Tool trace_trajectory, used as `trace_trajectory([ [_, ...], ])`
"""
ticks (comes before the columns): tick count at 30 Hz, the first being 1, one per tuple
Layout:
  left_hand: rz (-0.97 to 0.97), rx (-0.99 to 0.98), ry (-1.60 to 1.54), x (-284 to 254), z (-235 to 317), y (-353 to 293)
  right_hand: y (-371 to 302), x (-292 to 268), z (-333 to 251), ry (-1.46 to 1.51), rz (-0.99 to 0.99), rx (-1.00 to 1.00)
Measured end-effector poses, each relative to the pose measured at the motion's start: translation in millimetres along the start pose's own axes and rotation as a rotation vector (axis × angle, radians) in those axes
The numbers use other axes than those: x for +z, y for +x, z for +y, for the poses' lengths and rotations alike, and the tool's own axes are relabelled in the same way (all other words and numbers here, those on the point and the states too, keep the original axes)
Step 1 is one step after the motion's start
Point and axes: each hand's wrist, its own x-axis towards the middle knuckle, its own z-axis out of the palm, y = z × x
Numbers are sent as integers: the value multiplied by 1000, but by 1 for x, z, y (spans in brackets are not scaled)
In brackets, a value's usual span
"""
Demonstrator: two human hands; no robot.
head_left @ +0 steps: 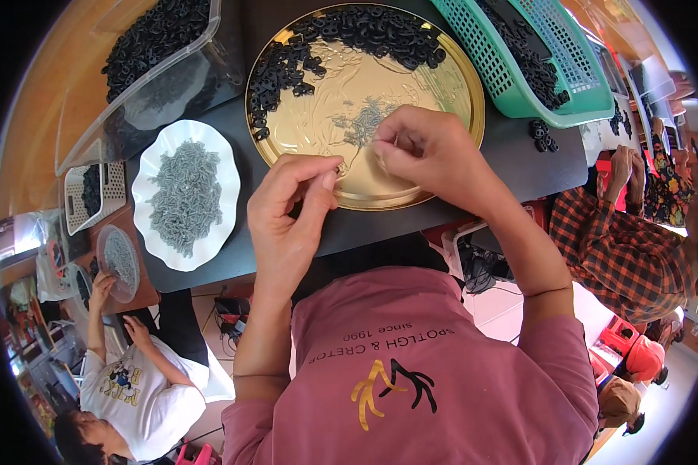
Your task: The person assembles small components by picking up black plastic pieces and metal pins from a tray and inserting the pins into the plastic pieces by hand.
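A round gold tray (306,128) lies on the dark table in front of me. Small black plastic parts (372,31) are heaped along its far and left rim. Near its middle is a loose pile of small grey screws (362,122). My left hand (287,205), over the tray's near left edge, pinches a small dark piece between thumb and forefinger; only a bit of it shows. My right hand (430,151) is just right of the screw pile, fingers curled and tips pressed together. Whatever those tips hold, if anything, is hidden.
Left of the tray stands a white scalloped dish (141,190) full of grey screws. Behind it, a clear bin (93,128) holds black parts. A green basket (512,93) with black parts stands far right. Other people work at left and right.
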Motion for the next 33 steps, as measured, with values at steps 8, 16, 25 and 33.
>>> trace_trajectory([
  [8,-50,235,320,20,5,16,-3,-20,-17,627,-172,358],
  [16,-143,266,360,23,7,19,-9,-15,-9,630,-132,204],
  [25,-55,47,240,23,-4,17,-14,-5,-14,-82,88,-249],
  [33,-29,-115,3,22,1,18,-10,-6,-5,-84,88,-187],
])
